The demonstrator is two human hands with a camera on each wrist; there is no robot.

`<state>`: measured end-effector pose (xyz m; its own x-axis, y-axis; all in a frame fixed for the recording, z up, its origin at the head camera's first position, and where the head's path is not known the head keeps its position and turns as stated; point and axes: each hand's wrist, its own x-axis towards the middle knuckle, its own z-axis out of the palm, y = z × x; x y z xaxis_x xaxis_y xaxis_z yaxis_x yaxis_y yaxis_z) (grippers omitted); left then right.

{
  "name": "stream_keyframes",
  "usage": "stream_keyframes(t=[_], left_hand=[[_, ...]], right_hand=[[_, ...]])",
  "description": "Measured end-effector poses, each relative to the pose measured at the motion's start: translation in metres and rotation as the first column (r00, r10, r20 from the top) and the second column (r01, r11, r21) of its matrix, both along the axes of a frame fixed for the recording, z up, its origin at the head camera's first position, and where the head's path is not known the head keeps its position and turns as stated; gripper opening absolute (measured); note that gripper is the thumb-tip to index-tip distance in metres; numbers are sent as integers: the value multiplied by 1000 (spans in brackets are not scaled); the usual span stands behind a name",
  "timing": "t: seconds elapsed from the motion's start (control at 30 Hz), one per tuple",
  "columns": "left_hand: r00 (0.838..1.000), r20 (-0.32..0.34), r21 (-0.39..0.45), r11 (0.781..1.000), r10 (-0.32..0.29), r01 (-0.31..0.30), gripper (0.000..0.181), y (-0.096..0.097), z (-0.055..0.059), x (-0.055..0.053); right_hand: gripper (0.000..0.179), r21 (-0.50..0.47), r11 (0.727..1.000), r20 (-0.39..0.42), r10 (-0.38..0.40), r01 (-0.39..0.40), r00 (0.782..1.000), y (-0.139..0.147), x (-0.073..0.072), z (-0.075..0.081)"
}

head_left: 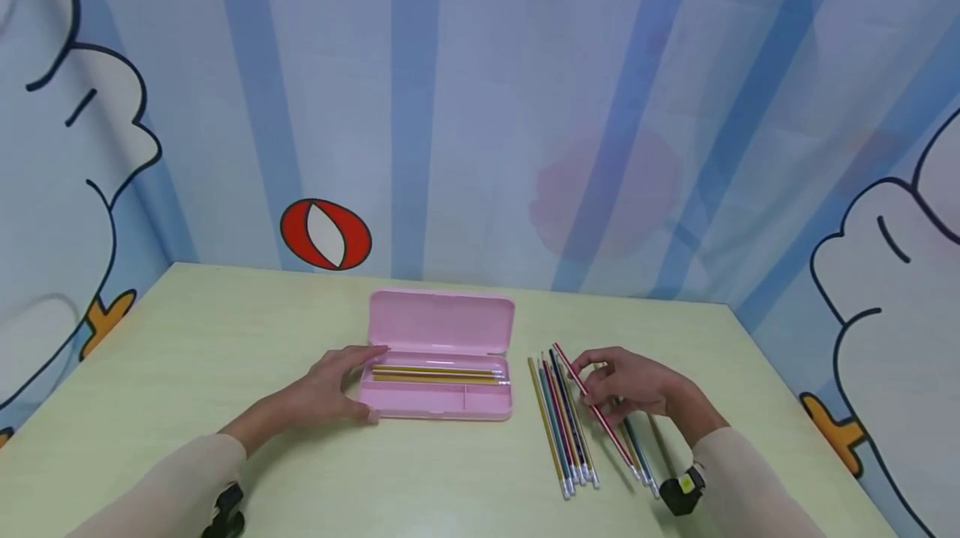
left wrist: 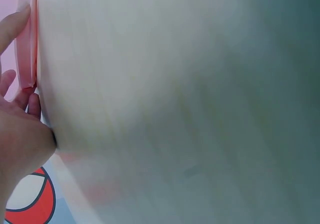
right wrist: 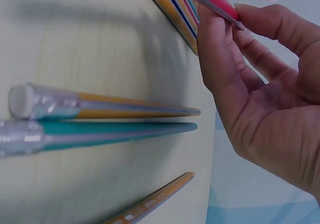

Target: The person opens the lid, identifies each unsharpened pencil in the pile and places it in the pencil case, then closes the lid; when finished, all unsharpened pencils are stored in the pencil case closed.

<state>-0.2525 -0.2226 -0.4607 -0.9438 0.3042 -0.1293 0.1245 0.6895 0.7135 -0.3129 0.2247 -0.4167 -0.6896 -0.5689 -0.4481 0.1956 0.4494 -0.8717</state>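
"Red pencil (head_left: 609, 428): position?"

"Right of the pencil case (head_left: 416, 400), slantwise over the table (head_left: 247, 313), upper end close to the far ends of a row of pencils (head_left: 561, 425). Cannot tell whether its lower end touches down."

"Held by?"

"Right hand (head_left: 628, 386). Thumb and fingertips brought together in a pinch on the shaft; right wrist view shows the contact, remaining fingers bent."

"Left hand (head_left: 330, 388)?"

"At the left end of the case. Thumb and forefinger extended, spread wide: thumb by the near edge, forefinger on the far side, near the hinge. Left wrist view catches only part of the hand, against the case edge."

"Case contents?"

"Two gold pencils (head_left: 435, 379), lengthwise, side by side in the rear part. Front part has a divider (head_left: 465, 397) right of centre. Lid (head_left: 441, 323) folded back, away from the person."

"Near the right hand?"

"Orange pencil (right wrist: 140, 108) and teal pencil (right wrist: 120, 135), nearly parallel; a printed pencil (right wrist: 157, 199), slanted, apart from both. The row lies between these and the case, erasers toward the person."

"Backdrop?"

"Blue striped curtain (head_left: 480, 104) with a red-and-white ball (head_left: 326, 234) motif."
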Motion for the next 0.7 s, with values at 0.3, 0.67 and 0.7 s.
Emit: stream_keyframes(t=[0.3,0.67,0.7], left_hand=[[1000,9,1,1000,16,-16,91,1,-1,-1],[999,23,0,999,34,-34,93,1,1,0],[999,30,0,999,42,-42,93,2,1,0]], right_hand=[[60,-22,998,-14,53,-53,999,-10,-2,8],[56,18,982,-148,188,-187,971,-35,-11,15],[56,19,979,-163,204,-203,965,-39,-12,16]])
